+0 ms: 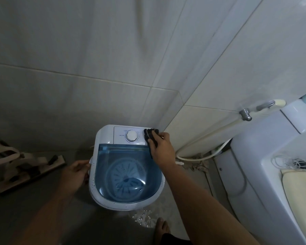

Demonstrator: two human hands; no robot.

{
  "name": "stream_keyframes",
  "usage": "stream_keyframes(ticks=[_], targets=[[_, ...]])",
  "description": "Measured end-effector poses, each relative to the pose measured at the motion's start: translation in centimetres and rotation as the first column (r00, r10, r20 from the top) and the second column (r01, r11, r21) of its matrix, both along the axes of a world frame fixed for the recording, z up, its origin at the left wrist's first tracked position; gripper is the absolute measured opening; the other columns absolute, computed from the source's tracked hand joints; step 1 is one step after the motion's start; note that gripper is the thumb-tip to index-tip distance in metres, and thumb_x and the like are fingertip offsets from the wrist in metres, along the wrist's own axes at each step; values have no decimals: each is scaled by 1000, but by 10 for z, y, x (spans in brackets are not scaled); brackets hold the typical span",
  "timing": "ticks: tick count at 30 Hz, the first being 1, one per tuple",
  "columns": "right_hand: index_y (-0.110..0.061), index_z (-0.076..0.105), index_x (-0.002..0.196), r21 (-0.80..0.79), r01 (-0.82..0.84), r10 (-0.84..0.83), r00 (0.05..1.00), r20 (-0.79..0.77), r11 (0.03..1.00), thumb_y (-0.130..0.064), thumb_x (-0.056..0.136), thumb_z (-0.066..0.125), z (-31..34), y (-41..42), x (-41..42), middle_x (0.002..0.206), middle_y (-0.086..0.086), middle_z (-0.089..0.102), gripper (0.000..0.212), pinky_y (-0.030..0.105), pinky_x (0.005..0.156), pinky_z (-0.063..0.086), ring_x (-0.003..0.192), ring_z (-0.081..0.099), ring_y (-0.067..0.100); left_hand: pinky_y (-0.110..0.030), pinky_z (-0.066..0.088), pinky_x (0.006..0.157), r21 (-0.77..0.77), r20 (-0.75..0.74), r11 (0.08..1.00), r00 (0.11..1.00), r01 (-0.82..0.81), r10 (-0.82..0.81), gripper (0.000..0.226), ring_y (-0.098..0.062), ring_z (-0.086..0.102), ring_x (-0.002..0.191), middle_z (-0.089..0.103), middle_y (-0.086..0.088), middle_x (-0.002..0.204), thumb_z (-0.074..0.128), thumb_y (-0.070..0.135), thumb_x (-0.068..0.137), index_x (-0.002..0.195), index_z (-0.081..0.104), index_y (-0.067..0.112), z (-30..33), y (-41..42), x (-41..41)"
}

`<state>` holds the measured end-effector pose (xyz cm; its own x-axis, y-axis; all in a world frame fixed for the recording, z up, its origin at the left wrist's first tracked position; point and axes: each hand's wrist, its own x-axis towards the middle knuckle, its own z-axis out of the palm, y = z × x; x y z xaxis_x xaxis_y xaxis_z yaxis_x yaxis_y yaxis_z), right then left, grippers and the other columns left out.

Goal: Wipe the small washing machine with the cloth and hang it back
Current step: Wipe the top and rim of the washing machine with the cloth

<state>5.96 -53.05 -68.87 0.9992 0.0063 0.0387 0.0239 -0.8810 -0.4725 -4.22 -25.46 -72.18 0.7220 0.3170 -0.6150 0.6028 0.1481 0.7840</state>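
Observation:
A small white washing machine point(102, 137) with a blue see-through lid and a round white dial point(131, 135) stands on the floor against the tiled wall. My right hand point(162, 149) presses a dark cloth point(149, 134) onto the back right corner of the machine's top, beside the dial. My left hand point(76, 174) grips the machine's left side at its handle. A hanging place for the cloth is not in view.
A toilet point(272, 165) fills the right side, with a bidet sprayer point(265, 105) and its hose point(201, 138) on the wall behind. A floor brush or wiper point(30, 170) lies at left. My bare foot point(162, 227) stands on the wet floor in front of the machine.

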Motion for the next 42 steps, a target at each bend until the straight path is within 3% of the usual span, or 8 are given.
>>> stream_keyframes(ticks=[6, 12, 16, 21, 30, 34, 38, 42], targets=[[-24, 48, 148, -125, -40, 32, 997, -66, 991, -39, 97, 62, 5, -2, 4, 140, 8, 43, 55, 41, 92, 56, 109, 62, 31, -50, 55, 89, 10, 0, 1000, 1000, -5, 5, 14, -37, 70, 93, 72, -20, 106, 60, 10, 96, 107, 67, 14, -1, 0, 1], [-29, 64, 136, 143, 51, -39, 996, -83, 988, -30, 94, 65, 9, -15, 25, 113, 10, 60, 42, 22, 80, 46, 91, 64, 22, -52, 55, 90, 21, 8, 1000, 1000, 8, -8, 17, -38, 70, 96, 73, -20, 104, 60, 10, 96, 110, 68, 10, -3, 1, 0], [-31, 71, 127, 292, 127, -98, 989, -113, 948, -31, 91, 68, 5, -24, 33, 96, 10, 73, 36, 25, 68, 53, 79, 70, 19, -55, 55, 91, 24, 2, 1000, 1000, 7, -7, 11, -36, 71, 94, 75, -15, 101, 62, 13, 95, 97, 70, 21, -7, 2, 0], [-19, 68, 130, 276, 167, -153, 986, -73, 947, -59, 93, 59, -10, -19, 29, 109, 12, 64, 55, 24, 80, 51, 90, 65, 17, -56, 54, 90, 18, 4, 1000, 1000, 3, -3, 11, -39, 70, 94, 73, -19, 103, 61, 9, 95, 100, 68, 17, -8, 2, 2], [-17, 65, 135, 135, 16, -20, 999, 31, 991, -35, 101, 59, -5, -8, 4, 126, 9, 53, 39, 18, 88, 43, 103, 62, 22, -37, 53, 76, 19, 12, 1000, 1000, 17, -17, 20, -34, 66, 92, 69, -18, 103, 58, 8, 97, 115, 66, 6, 5, -3, 1], [-10, 69, 128, 220, 34, -44, 998, 38, 975, -28, 99, 64, 12, -21, 24, 110, 4, 54, 35, -2, 78, 35, 99, 63, 23, -39, 54, 75, 32, -2, 999, 999, 37, -37, 20, -31, 66, 90, 69, -16, 105, 59, 11, 96, 115, 66, 9, 10, -2, 1], [-17, 63, 137, 83, 72, -69, 997, -34, 994, -38, 102, 56, 8, -14, 37, 128, 10, 51, 42, 22, 87, 46, 105, 63, 27, -31, 51, 67, 22, -11, 999, 1000, 26, -25, 19, -32, 65, 87, 68, -18, 104, 58, 8, 97, 114, 65, 7, 13, -3, 0], [-21, 61, 138, 86, 103, -107, 993, 48, 991, -37, 102, 57, -4, -2, 19, 133, 9, 50, 40, 28, 84, 49, 104, 64, 25, -34, 52, 72, 10, -17, 999, 999, 43, -43, 18, -32, 66, 89, 69, -16, 104, 59, 11, 97, 113, 65, 10, 12, -2, 0]])
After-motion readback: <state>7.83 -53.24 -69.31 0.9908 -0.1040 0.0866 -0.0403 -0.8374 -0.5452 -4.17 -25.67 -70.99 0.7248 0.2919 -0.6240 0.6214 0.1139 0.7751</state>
